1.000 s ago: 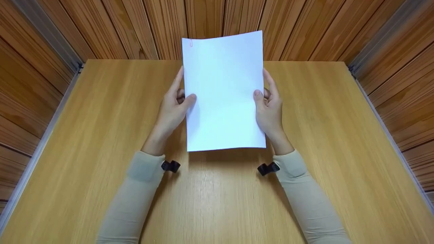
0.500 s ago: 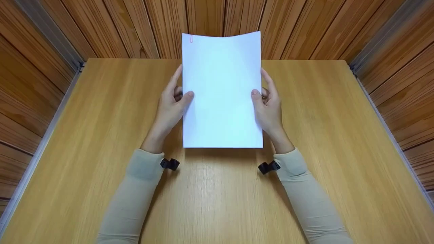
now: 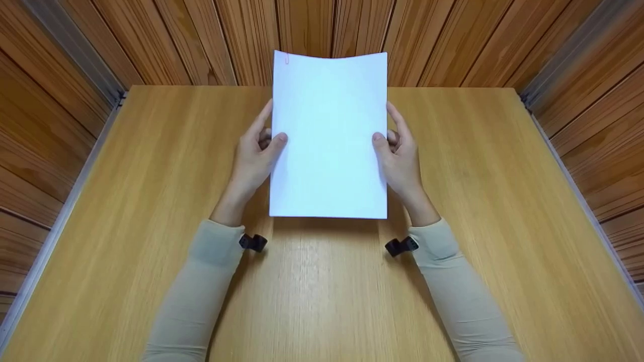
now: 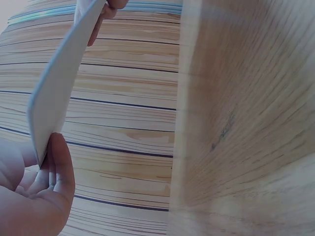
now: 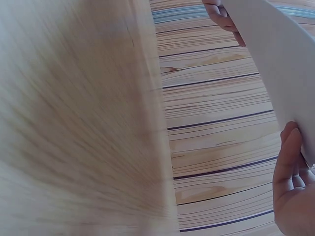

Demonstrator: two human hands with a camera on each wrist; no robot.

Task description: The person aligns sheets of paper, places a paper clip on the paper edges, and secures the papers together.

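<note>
A stack of white paper [image 3: 329,136] is held up over the table in the head view, its top edge dipping slightly in the middle. A small pink paper clip [image 3: 287,59] sits at its top left corner. My left hand [image 3: 254,153] grips the left edge, thumb on the front and fingers behind. On the opposite edge my right hand [image 3: 401,158] holds it the same way. From the left wrist, the paper [image 4: 61,81] shows from its lower edge and back, with fingers bent behind it. The right wrist view shows the paper's back [image 5: 275,64] too.
The wooden table [image 3: 322,286] spreads beneath both forearms. Wood-plank walls [image 3: 201,40] rise behind it and on both sides, with grey metal strips along the side edges [image 3: 55,216]. Small black cameras [image 3: 253,243] are strapped at each wrist.
The paper has shifted slightly left at its lower end and straightened from a slight tilt, its bottom edge a little higher in view. Both hands keep their grip on its sides.
</note>
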